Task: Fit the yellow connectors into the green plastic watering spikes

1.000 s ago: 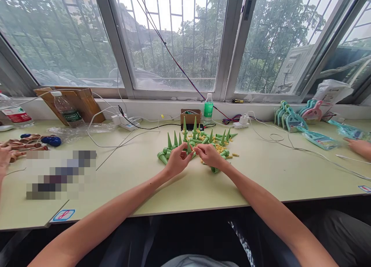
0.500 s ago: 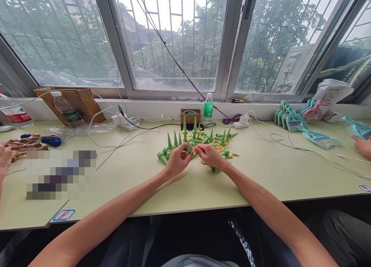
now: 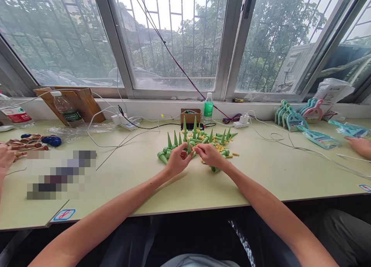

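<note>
My left hand (image 3: 179,159) is closed around a green plastic watering spike (image 3: 189,148), its pointed end up. My right hand (image 3: 210,154) meets it from the right, thumb and forefinger pinched on a small yellow plastic piece (image 3: 194,151) against the spike's side. The fingers cover most of that piece. Behind and around both hands are more green spikes (image 3: 175,138), some upright and some lying down. Loose yellow pieces (image 3: 235,154) are scattered among them and to the right.
Behind the spikes stand a small cardboard box (image 3: 190,115) and a green-labelled bottle (image 3: 208,108). White cables (image 3: 272,140) cross the table on both sides. A person's hand (image 3: 359,146) at right is beside bagged teal items (image 3: 321,138); another person's hand (image 3: 5,157) shows at left.
My hands and the spike have hardly moved. At the right, the other person's teal item has been lowered to the table, and that hand has shifted left.
</note>
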Tool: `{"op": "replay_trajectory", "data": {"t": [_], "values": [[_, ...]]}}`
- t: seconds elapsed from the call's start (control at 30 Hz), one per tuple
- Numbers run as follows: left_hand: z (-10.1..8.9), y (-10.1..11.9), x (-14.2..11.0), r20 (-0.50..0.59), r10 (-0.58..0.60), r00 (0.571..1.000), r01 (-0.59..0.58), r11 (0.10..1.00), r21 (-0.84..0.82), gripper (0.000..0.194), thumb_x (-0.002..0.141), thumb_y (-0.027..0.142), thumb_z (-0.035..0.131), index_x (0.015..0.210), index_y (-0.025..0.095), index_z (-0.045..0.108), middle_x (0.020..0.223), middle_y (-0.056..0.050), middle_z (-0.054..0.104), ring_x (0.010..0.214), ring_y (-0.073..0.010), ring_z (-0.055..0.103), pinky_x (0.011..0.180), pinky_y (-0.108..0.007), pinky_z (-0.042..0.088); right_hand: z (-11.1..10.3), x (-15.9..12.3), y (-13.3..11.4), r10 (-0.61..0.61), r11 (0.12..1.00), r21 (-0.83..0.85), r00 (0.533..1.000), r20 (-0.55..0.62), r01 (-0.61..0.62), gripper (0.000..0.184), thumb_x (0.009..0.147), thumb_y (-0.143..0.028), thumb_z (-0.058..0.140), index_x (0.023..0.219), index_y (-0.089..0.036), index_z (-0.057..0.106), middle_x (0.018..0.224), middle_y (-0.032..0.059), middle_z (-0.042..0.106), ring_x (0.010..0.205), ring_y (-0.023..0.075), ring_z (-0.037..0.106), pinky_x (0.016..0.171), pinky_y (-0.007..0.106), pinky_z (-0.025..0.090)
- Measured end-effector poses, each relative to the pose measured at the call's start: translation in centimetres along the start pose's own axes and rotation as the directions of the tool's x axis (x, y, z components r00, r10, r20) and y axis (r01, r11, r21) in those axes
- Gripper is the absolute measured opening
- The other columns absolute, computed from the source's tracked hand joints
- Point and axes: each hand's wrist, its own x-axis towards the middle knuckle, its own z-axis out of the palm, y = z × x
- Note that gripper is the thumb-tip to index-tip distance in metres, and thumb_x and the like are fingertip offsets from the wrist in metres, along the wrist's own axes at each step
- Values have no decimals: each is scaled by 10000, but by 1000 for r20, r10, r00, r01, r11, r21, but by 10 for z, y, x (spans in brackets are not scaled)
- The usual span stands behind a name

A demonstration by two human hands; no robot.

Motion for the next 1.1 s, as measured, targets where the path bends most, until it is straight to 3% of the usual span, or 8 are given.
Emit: {"op": "replay_trajectory", "data": {"t": [0.47, 0.77, 0.93, 1.1], "values": [[0, 0, 0, 18, -11, 1000, 10, 998, 58, 173, 865, 347, 579, 900, 184, 534, 526, 72, 429, 412, -71, 440, 417, -190, 369, -1, 0, -2, -3, 1000, -28, 1000, 6, 3, 389, 968, -384, 395, 640, -184, 459, 553, -24, 426, 514, 107, 350, 531, 256, 255], [2, -4, -1, 23, -5, 1000, 4, 1000, 29, 172, 856, 331, 594, 900, 171, 552, 546, 53, 501, 442, -87, 508, 451, -208, 438, -1, -1, -3, -22, 998, -53, 1000, 15, 23, 387, 960, -370, 410, 615, -193, 398, 562, -14, 438, 515, 110, 346, 531, 259, 257], [3, -9, -1, 35, 7, 999, -7, 1000, 0, 164, 880, 328, 561, 930, 172, 547, 779, -9, 629, 470, -70, 542, 482, -218, 486, -2, 0, -3, -6, 999, -44, 1000, 18, 7, 391, 959, -377, 409, 615, -195, 365, 557, -20, 419, 514, 106, 331, 529, 255, 246], [4, -9, -1, 29, 19, 999, -19, 1000, 7, 161, 885, 303, 551, 973, 167, 554, 964, -52, 649, 508, -65, 567, 499, -220, 505, -2, 0, -3, -5, 999, -53, 1000, 27, 6, 384, 960, -370, 401, 620, -193, 371, 542, -24, 407, 508, 106, 322, 527, 258, 236]]}}
